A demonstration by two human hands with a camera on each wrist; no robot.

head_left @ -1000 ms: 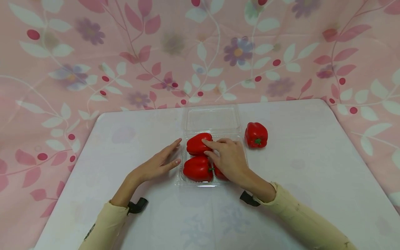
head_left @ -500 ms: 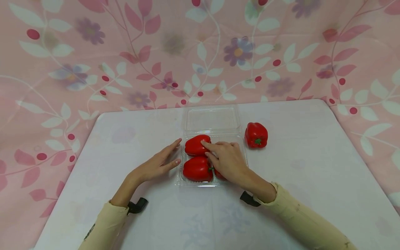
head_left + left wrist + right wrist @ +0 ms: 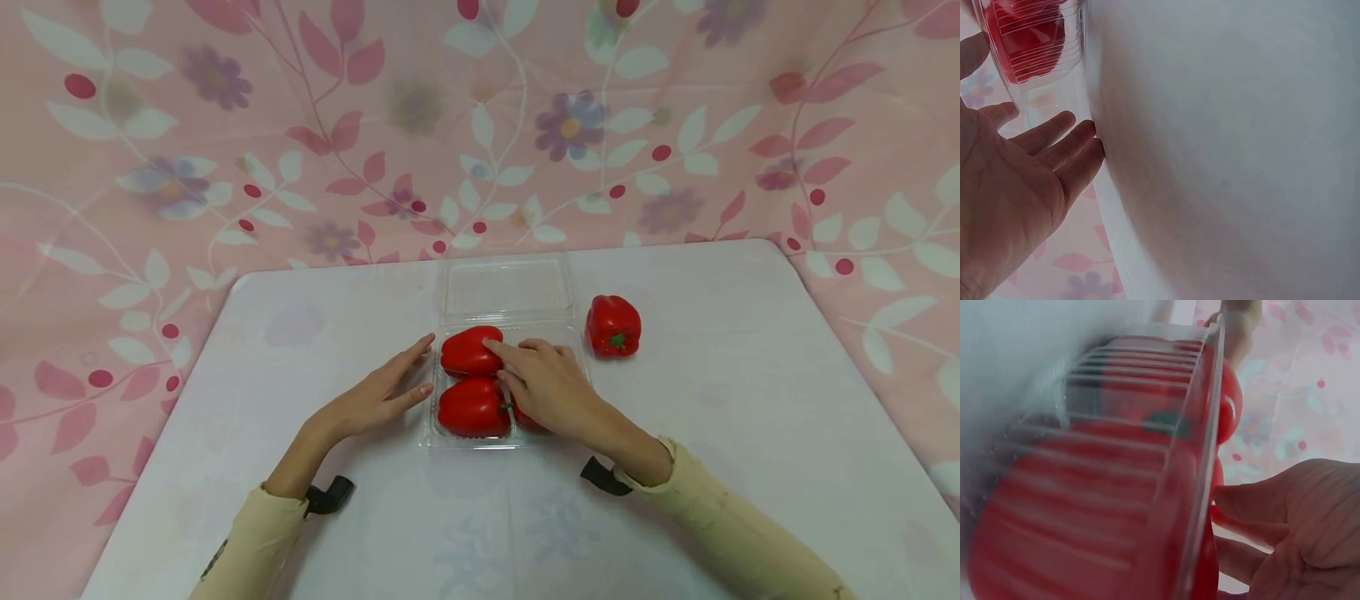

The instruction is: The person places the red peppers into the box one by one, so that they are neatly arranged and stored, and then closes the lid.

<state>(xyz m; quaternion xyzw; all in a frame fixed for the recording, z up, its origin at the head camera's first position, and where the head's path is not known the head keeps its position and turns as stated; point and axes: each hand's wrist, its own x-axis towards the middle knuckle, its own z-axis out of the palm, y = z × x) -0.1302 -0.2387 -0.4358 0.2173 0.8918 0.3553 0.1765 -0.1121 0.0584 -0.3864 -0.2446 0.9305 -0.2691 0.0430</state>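
The right hand (image 3: pixel 553 385) touches the far-left red pepper (image 3: pixel 468 351) in the clear container (image 3: pixel 487 444); whether it pinches, I cannot tell. The left hand (image 3: pixel 371 402), fingers relaxed, is just beside the container's left edge. Two more peppers (image 3: pixel 472 408) lie along its near edge; the open lid (image 3: pixel 510 287) points toward the tabletop's (image 3: pixel 750 392) far edge, a fourth pepper (image 3: pixel 613 321) off its right corner

Red bell peppers (image 3: pixel 472 350) sideways in an open clear container (image 3: pixel 480 444)
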